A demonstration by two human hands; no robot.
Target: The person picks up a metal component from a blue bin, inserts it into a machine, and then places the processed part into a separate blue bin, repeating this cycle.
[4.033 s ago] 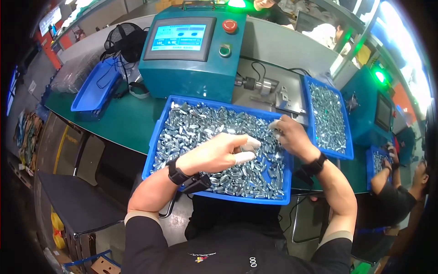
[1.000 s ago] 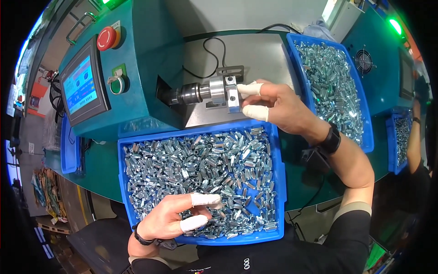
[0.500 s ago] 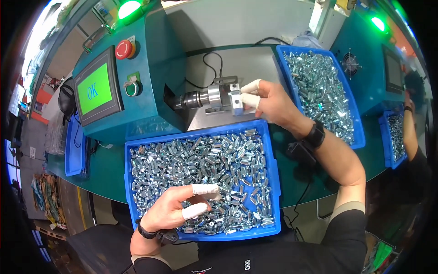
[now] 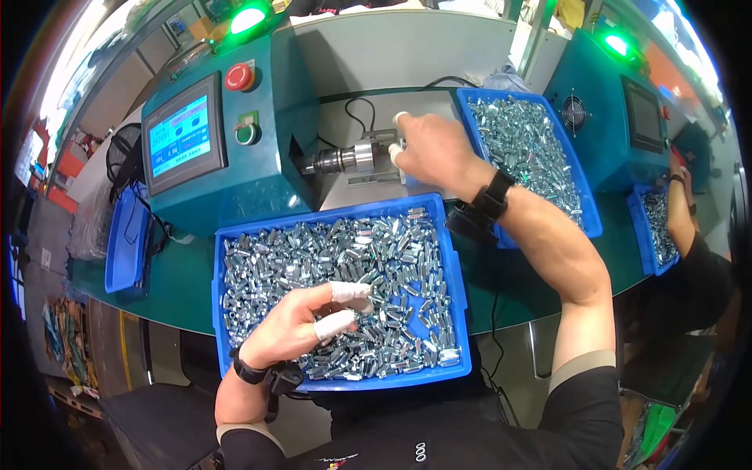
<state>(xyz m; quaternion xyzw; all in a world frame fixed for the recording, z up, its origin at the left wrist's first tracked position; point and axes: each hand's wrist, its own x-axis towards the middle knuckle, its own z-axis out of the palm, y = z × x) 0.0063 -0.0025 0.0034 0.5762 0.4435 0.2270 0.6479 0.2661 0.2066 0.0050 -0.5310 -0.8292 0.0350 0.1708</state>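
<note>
Right hand (image 4: 439, 154): fingers wide, spindle (image 4: 335, 160) just left.
Left hand (image 4: 282, 326): metal pieces (image 4: 345, 254) beneath fingers; grip, I can't tell.
Machine (image 4: 262, 184): likely checking step.
Next: probably precise fingertips.

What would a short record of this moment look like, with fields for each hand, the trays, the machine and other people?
left hand: over the near tray, white covers on thumb and index finger; whether it holds a part is unclear
right hand: beside the spindle, thumb and index finger apart; any grip is hidden
near tray: blue, heaped with small metal parts
second tray: blue, also full, right of the spindle
machine: teal, lit screen, red button
other people: an arm at far right
</note>
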